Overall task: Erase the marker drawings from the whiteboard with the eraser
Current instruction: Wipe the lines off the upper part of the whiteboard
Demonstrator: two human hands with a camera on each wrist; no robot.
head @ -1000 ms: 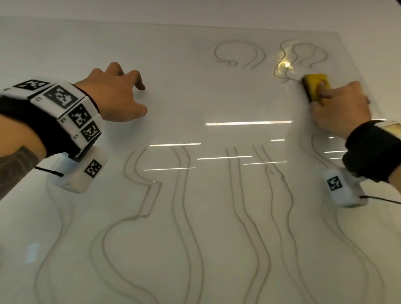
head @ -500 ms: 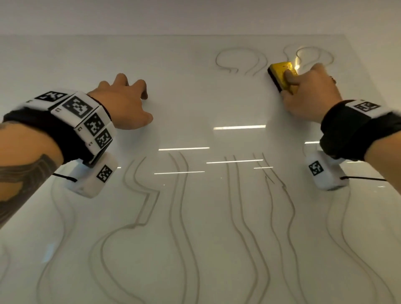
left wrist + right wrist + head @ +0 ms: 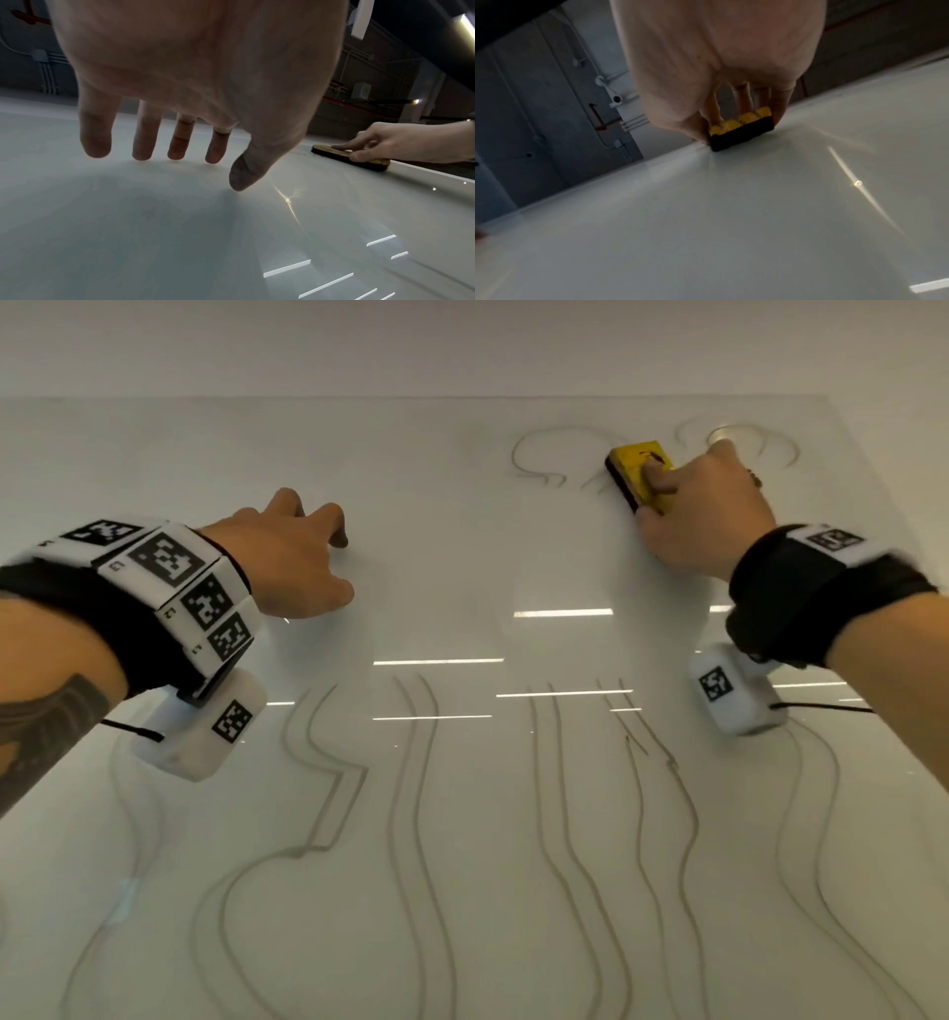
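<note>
A large whiteboard (image 3: 462,567) lies flat, covered with wavy grey marker lines (image 3: 411,814) across its near half and loops (image 3: 544,454) near its far edge. My right hand (image 3: 703,510) grips a yellow eraser (image 3: 634,467) with a black felt base and presses it flat on the board between the far loops. From the right wrist, the eraser (image 3: 741,127) sits pinched between thumb and fingers. My left hand (image 3: 292,562) rests on the board at the left, fingers spread and holding nothing; its fingertips (image 3: 144,150) touch the surface.
The board's far edge (image 3: 462,397) meets a pale wall, and its right edge (image 3: 883,469) runs diagonally near my right arm. Ceiling lights reflect as bright bars (image 3: 562,612) mid-board. From the left wrist, the eraser (image 3: 349,157) and right hand appear at far right.
My right hand has slid the eraser leftward along the far part of the board, from the right loops toward the middle loop. The left hand stays planted.
</note>
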